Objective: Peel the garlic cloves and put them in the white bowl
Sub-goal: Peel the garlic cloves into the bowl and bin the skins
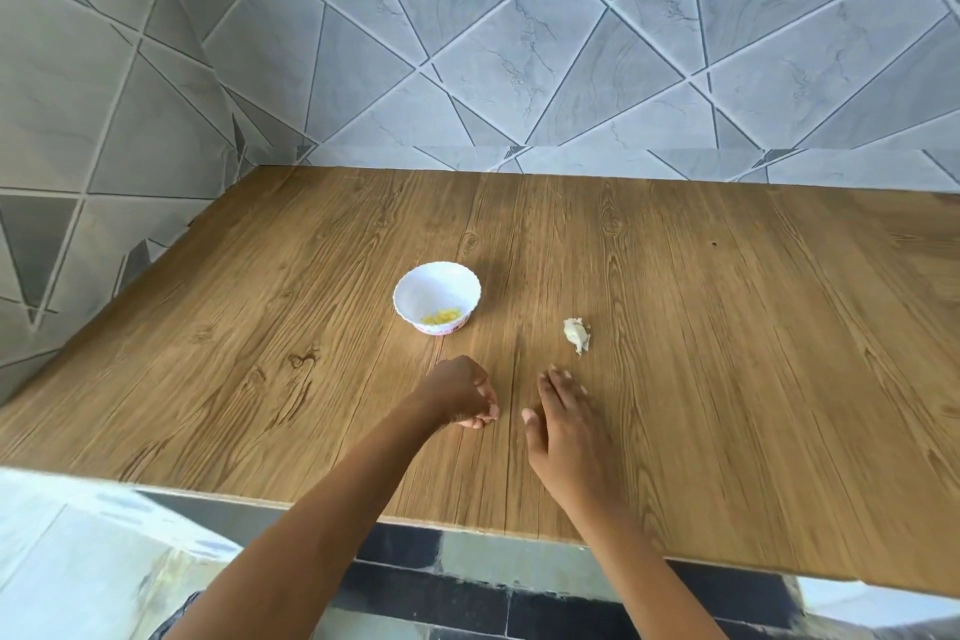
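A small white bowl [437, 297] with a scalloped rim stands near the middle of the wooden table, and yellowish peeled garlic cloves [442, 316] lie in its bottom. To its right, a whitish garlic piece [577, 333] in its papery skin lies on the wood. My left hand [460, 394] rests below the bowl with its fingers curled under; nothing shows in it. My right hand [562, 418] lies flat with straight fingers, just below and left of the garlic piece, not touching it.
The wooden table [727, 353] runs to grey tiled walls at the back and left. Its front edge crosses the lower view, with dark floor tiles beneath it.
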The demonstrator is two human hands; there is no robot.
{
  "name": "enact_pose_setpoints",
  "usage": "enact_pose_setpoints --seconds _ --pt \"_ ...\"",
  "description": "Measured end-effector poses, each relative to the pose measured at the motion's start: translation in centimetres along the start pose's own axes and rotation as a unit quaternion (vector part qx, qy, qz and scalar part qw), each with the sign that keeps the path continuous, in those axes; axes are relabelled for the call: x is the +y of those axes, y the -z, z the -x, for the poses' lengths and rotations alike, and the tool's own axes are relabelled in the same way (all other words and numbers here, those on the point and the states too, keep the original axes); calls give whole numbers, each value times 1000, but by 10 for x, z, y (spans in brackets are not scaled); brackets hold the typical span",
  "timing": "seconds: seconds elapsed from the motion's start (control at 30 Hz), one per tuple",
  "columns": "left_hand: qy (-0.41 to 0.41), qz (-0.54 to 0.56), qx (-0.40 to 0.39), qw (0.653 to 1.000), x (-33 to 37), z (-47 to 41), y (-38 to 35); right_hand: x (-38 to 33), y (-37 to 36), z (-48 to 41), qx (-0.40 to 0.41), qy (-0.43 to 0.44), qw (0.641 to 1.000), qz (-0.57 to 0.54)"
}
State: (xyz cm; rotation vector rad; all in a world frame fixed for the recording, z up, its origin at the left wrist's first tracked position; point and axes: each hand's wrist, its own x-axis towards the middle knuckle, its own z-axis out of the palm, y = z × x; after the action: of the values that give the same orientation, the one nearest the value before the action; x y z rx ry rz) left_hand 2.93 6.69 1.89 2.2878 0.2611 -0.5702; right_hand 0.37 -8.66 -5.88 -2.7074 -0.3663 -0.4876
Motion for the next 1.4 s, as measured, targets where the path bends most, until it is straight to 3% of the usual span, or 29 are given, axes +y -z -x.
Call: enact_pose_setpoints --seconds 0.13,0.23,0.3,0.37,0.43,0.53,0.57,0.87,0.93,1.07,1.13,1.2,1.27,1.33,1.4 --pt "-61 -95 46 992 1 1 -4 0 2 0 -13 -2 1000 -17" --pt "-89 -85 63 990 -5 4 -6 3 3 0 -6 3 997 -71" --pt "-91 -14 63 994 -13 6 -6 4 7 0 -2 -2 986 -165" --pt "-82 147 46 985 -22 10 -6 3 16 -1 -18 -13 966 -257" --pt "-77 284 28 955 -26 13 -6 -3 27 -4 -65 -67 921 -378" --pt "-94 354 10 930 -26 17 -6 -18 40 -11 -147 -222 765 -586" --pt "-99 358 9 928 -25 19 -7 -19 41 -13 -153 -247 738 -609" --pt "-124 328 32 936 -32 19 -7 -22 35 -29 -228 -299 690 -619" --pt "-140 307 36 941 -34 19 -5 -23 36 -31 -269 -323 656 -626" --pt "-221 242 55 943 -36 20 -4 -22 41 -35 -308 -392 547 -672" --pt "-266 184 80 943 -37 20 -3 -21 44 -37 -320 -407 527 -674" --pt "-311 125 118 935 -38 19 -3 -22 43 -38 -317 -409 534 -669" --pt "-332 91 152 926 -40 17 -2 -25 41 -39 -300 -388 577 -653" --pt "-325 82 169 927 -42 14 -3 -27 37 -37 -266 -330 672 -607" --pt "-270 139 130 944 -40 15 -6 -27 33 -34 -208 -244 765 -558"
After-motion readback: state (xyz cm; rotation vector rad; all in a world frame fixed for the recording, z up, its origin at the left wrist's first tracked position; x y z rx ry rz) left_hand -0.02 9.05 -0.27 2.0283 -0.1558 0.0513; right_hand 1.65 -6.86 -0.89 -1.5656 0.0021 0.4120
